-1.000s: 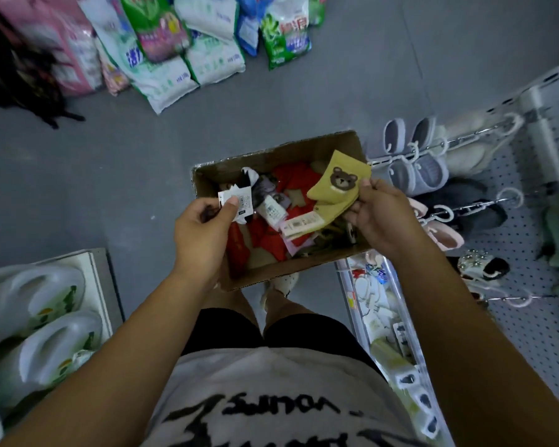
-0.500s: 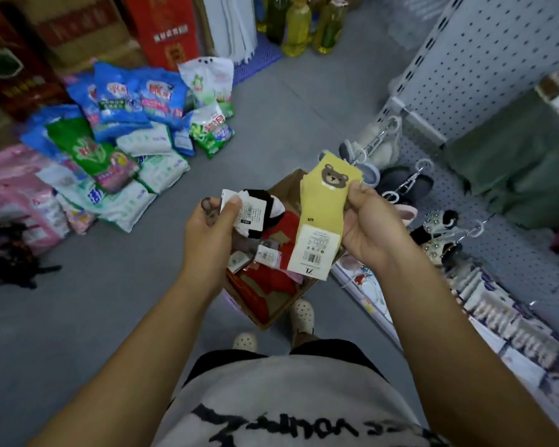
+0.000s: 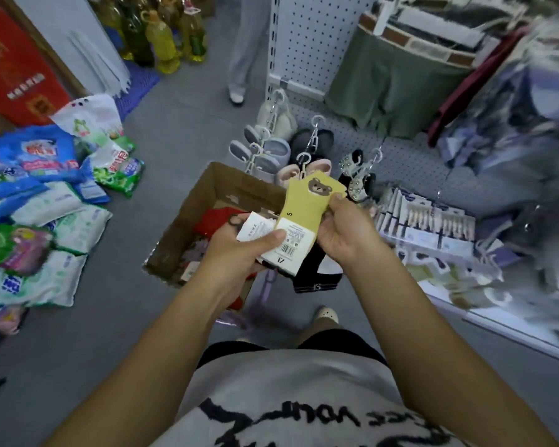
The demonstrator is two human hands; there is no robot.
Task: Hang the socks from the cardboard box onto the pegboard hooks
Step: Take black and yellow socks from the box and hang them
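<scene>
My right hand (image 3: 346,232) grips a yellow sock pair with a bear face (image 3: 307,204) by its right edge, held upright above the cardboard box (image 3: 207,195). My left hand (image 3: 239,250) pinches the yellow pair's label and also holds a white-tagged pair; a black sock (image 3: 317,272) hangs below both hands. Red socks (image 3: 217,221) lie in the box. The white pegboard (image 3: 307,37) stands ahead to the right, with hooks (image 3: 279,101) carrying slippers.
Detergent bags (image 3: 46,195) are piled on the floor at left. Oil bottles (image 3: 162,37) and a red carton (image 3: 17,69) stand at the back. A person's legs (image 3: 242,53) are beside the pegboard. Green shorts (image 3: 397,85) hang on it; a low shelf of packaged goods (image 3: 433,227) runs right.
My view has swung up and right toward the pegboard. My hands have come together, the left now pinching the yellow pair's label, and the black sock has dropped below them.
</scene>
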